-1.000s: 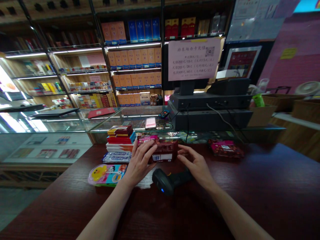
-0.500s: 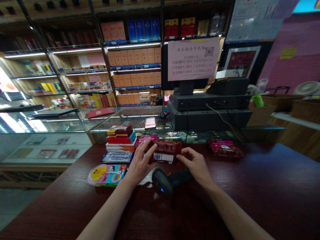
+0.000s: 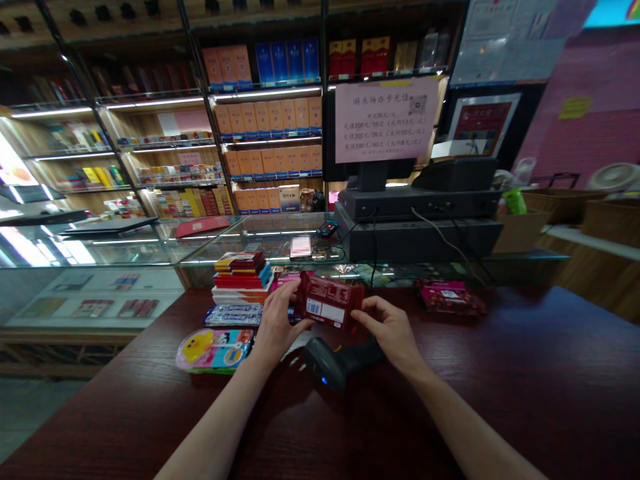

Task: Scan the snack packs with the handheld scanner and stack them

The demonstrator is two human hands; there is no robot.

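Observation:
A dark red snack packet [image 3: 326, 305] with a barcode and a white label faces me, tilted down toward its right end. My left hand [image 3: 279, 320] grips its left end, the thumb underneath. At its lower right corner my right hand [image 3: 387, 327] pinches the packet between thumb and fingers. Below it on the table lies a black barcode scanner [image 3: 330, 363] with a blue light lit. Left of my left hand sits a toy-like package with a yellow duck [image 3: 215, 348]. Behind that are blue-and-white wrapped bars [image 3: 233, 314] and a stack of small boxes [image 3: 243, 280].
Another dark red and pink packet [image 3: 450, 297] lies at the right on the dark wooden table [image 3: 530, 400]. A glass counter [image 3: 240, 233] runs along the back, bearing a black monitor stand [image 3: 420, 203] with a paper sign [image 3: 385, 120]. Shelves of boxes [image 3: 270, 117] stand behind.
The packet has tilted, its left end rising, and its printed side shows more clearly. My left hand's fingers have closed in on its left end. My right hand has barely moved.

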